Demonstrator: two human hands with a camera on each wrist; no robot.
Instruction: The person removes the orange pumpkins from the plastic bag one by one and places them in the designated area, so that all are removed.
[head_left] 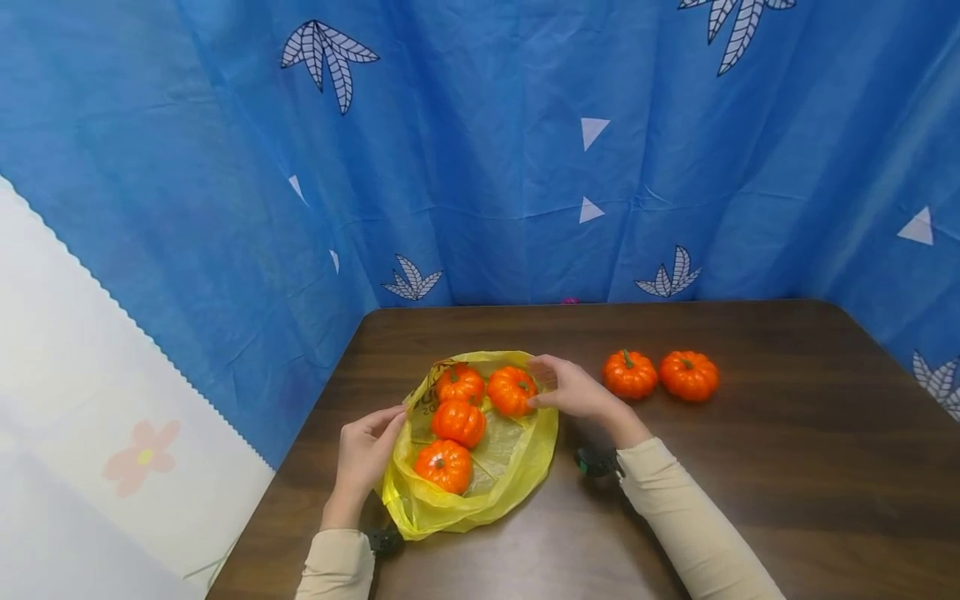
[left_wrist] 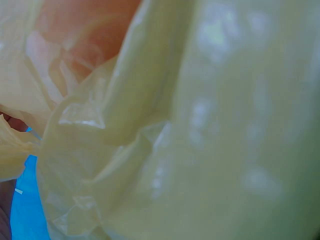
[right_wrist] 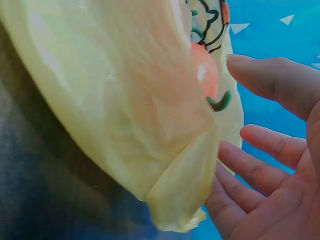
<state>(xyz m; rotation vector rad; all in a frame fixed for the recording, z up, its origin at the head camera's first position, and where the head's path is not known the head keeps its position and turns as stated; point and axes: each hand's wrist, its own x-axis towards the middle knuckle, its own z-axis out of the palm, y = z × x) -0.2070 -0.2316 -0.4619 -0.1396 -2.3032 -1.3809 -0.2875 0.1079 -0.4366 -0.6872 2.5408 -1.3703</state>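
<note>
A yellow plastic bag (head_left: pixel 536 458) lies with its mouth spread wide on the table, holding several small orange pumpkins. Pinched between the thumb and fingers of my left hand (head_left: pixel 362 454) is the bag's left rim. My right hand (head_left: pixel 576 392) is at the bag's right rim, beside the upper right pumpkin (head_left: pixel 512 392). The right wrist view shows that hand's fingers spread, nothing gripped, fingertips close to the plastic; a pumpkin (right_wrist: pixel 206 70) with a green stem peeks over the rim. Yellow plastic fills most of the left wrist view, hiding the left fingers' grip.
Two more pumpkins, one with its stem up (head_left: pixel 628 374) and one to its right (head_left: pixel 689 376), sit right of the bag. The brown wooden table (head_left: pixel 795 467) extends to the right. A blue patterned curtain (head_left: pixel 487 150) hangs behind it.
</note>
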